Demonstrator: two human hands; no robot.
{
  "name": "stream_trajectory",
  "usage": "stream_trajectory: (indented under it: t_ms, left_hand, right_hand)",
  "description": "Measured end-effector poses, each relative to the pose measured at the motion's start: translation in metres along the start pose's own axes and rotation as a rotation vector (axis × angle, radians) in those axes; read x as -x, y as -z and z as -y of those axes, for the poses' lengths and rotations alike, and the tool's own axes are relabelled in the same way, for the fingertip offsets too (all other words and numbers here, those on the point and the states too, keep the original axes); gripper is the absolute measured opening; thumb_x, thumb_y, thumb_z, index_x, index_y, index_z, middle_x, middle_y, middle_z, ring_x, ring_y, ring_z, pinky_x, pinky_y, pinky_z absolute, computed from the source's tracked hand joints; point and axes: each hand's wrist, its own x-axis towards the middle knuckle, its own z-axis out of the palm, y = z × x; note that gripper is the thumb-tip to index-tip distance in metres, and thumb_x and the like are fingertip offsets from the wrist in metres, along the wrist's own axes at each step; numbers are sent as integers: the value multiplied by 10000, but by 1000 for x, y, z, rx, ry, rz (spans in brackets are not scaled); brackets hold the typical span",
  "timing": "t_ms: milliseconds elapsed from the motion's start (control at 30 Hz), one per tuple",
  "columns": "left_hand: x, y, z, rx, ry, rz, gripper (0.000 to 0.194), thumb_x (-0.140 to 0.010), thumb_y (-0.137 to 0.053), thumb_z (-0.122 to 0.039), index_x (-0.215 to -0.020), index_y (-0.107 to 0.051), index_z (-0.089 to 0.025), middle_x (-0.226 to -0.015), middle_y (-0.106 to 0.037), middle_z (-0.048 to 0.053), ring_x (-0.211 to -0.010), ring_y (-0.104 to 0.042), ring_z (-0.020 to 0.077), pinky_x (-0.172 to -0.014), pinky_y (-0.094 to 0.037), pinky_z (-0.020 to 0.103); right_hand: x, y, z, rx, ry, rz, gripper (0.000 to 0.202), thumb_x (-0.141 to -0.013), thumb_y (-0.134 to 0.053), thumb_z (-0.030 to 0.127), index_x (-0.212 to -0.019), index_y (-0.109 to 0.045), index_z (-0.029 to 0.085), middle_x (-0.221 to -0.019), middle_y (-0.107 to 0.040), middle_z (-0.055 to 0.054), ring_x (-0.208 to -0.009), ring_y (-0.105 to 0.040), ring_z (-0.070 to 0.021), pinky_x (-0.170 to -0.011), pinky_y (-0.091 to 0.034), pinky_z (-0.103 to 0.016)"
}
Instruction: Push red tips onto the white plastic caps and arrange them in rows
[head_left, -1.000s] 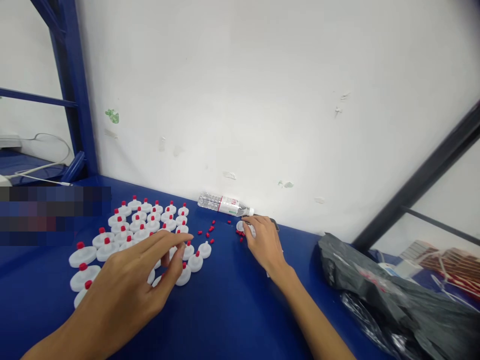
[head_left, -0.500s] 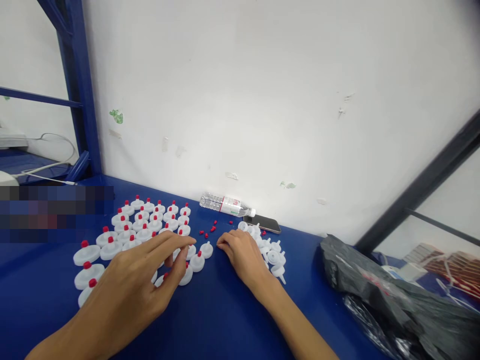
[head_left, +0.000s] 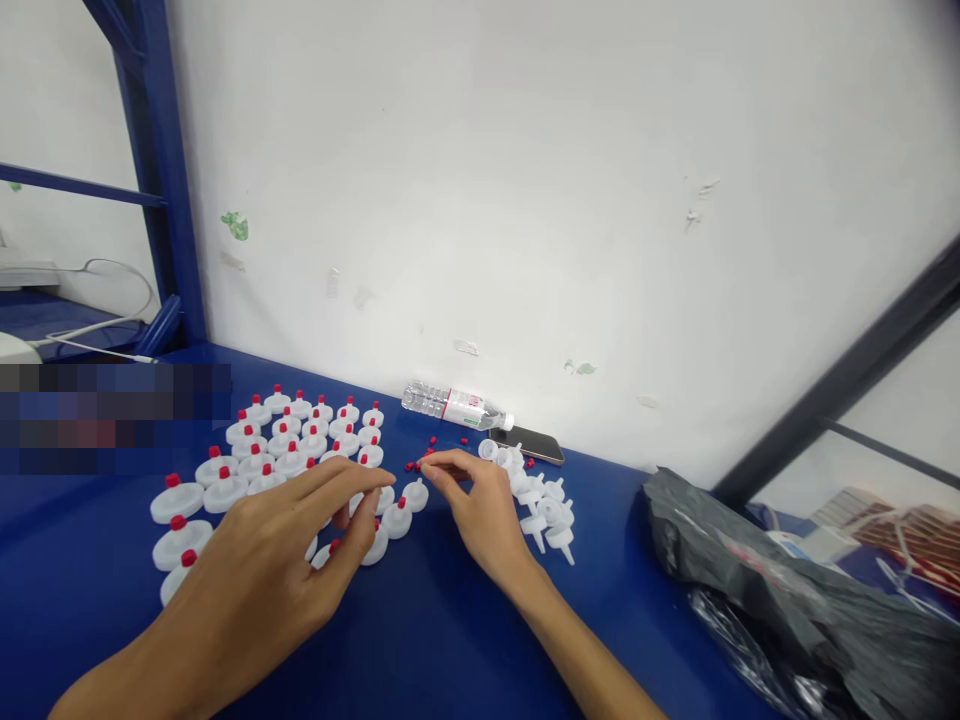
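Observation:
My left hand (head_left: 277,560) hovers over rows of white nozzle caps with red tips (head_left: 225,490), its fingers curved and its thumb apart. Nothing shows between them, though parts of the caps behind are hidden. To the right, my right hand (head_left: 472,500) reaches into a few loose small red caps (head_left: 409,466). Its thumb and index finger come together at one red cap (head_left: 419,465). Just below those fingertips stands a white nozzle cap with no red tip (head_left: 415,493). Beside the right hand lies a pile of white nozzle caps without red tips (head_left: 551,512).
A clear plastic bottle (head_left: 457,406) lies by the wall, with a phone (head_left: 529,444) next to it. At right, a dark plastic bag (head_left: 780,580) covers part of the blue table (head_left: 420,650). A blue metal post (head_left: 169,180) rises at left.
My right hand has moved slightly up and left, bringing its fingertips to the loose red caps. My left hand stays nearly where it was.

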Motion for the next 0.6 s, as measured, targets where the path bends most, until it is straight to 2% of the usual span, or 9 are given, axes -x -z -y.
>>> stream_trajectory:
  t_ms: [333, 600]
  left_hand:
    - [3, -4, 3, 23, 42, 25, 196, -1052, -549, -317, -1127, -727, -283, -972, -799, -36, -645, -676, 115, -544, -485, 230]
    - [1, 0, 0, -4, 25, 13, 206, -1053, -533, -300, -1097, -732, -264, -920, -791, -32, -659, -691, 119, -520, -461, 245]
  right_hand:
    - [4, -10, -11, 71, 8, 41, 155, -994, -723, 170, -1011, -852, 256, -1022, -852, 12, -928, -783, -199, -846, -570, -288]
    - [6, -9, -9, 269, 97, 73, 167, -1037, -687, 198, -1081, -839, 253, -1057, -839, -14, -979, -759, -217, -879, -546, -307]
